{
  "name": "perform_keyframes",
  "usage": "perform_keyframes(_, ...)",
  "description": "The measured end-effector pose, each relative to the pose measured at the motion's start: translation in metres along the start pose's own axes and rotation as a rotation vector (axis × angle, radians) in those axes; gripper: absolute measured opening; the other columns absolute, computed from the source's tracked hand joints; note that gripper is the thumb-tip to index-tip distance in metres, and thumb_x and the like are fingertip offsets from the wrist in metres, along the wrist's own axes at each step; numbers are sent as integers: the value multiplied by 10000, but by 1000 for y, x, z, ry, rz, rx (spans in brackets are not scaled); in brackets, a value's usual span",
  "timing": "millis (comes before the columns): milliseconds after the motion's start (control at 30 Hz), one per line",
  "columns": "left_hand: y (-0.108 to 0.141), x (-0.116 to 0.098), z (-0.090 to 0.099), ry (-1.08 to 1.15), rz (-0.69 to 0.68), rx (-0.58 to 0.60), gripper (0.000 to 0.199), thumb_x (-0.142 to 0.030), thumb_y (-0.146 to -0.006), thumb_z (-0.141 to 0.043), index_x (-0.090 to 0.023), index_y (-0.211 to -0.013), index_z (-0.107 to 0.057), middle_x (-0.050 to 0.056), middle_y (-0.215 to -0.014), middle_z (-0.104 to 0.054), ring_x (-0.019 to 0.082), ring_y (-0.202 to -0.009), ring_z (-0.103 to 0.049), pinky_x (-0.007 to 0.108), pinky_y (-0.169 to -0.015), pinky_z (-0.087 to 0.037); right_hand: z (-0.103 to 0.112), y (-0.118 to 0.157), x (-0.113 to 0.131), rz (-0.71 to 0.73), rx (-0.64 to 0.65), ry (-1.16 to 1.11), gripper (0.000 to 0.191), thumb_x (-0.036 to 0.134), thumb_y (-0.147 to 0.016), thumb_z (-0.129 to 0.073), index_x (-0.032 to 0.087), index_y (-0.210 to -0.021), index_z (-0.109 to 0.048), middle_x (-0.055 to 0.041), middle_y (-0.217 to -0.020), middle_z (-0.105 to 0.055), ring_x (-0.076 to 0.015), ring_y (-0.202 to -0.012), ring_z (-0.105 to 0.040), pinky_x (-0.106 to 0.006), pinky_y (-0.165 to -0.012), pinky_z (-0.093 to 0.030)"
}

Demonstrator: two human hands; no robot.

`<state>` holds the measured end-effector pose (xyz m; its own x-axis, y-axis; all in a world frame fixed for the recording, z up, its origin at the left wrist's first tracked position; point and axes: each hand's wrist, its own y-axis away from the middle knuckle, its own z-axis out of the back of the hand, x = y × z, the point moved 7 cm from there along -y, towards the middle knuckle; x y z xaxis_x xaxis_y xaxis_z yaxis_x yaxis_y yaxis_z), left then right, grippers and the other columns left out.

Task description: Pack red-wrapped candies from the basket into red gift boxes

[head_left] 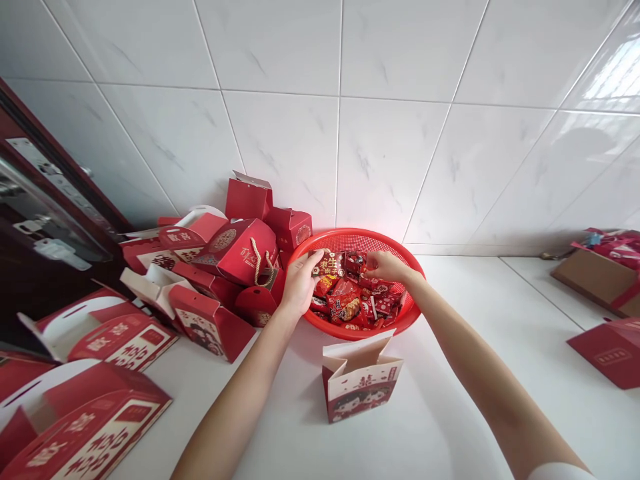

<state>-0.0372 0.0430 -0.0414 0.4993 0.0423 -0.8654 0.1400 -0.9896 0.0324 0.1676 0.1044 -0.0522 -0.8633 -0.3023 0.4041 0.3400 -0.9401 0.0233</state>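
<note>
A red plastic basket (370,235) holds many small red wrapped snack packets (345,303). Over its left side, my left hand (300,283) grips a dark red snack packet (329,265) printed with gold characters, thumb on top. My right hand (387,267) reaches into the basket's far right part, fingers bent down among the packets; whether they hold one is hidden. In front of the basket stands an open-topped paper gift box (363,393), upright, with two cartoon figures on its front.
Red gift boxes (240,250) are heaped left of the basket, and larger red boxes (90,427) stand at the near left. A tiled wall rises behind. At right lie a cardboard box (595,277) and a red box (607,353). A dark door with keys (60,252) is at left.
</note>
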Motion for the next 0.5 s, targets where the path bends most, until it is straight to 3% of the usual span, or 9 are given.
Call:
perform_keyframes(100,0,2,2,-71,-16,1,416,-461,-493,-964,-200,-776,-806,51,-849,-777,200,-805,-689,252,-636,-502,12,6,9,47,-124,-158,207,354,-848,-691,209,-833,-545,-11,-814,-664,-177,-755,-651,-276,-630,-487)
perform_keyframes(200,0,3,2,-176,-59,24,499,-560,-471,-967,-193,-777,-820,58,-856,-772,203,-823,-673,236,-615,-481,28,15,18,132,-256,-622,382,520,-788,-767,208,-874,-565,4,-757,-663,-161,-643,-642,-286,-573,-511)
perform_keyframes(300,0,4,1,-233,-72,47,563,-621,-457,-955,-176,-773,-817,52,-827,-756,197,-798,-661,243,-623,-499,37,25,28,222,-303,-1014,482,571,-686,-865,206,-872,-613,33,-652,-642,-140,-546,-612,-289,-550,-518)
perform_keyframes(500,2,7,-6,-199,-6,132,562,-638,-429,-957,-181,-689,-756,27,-764,-705,197,-736,-645,275,-596,-552,33,38,48,235,-227,-1036,399,525,-724,-860,207,-892,-689,-10,-790,-714,-144,-654,-645,-306,-651,-560)
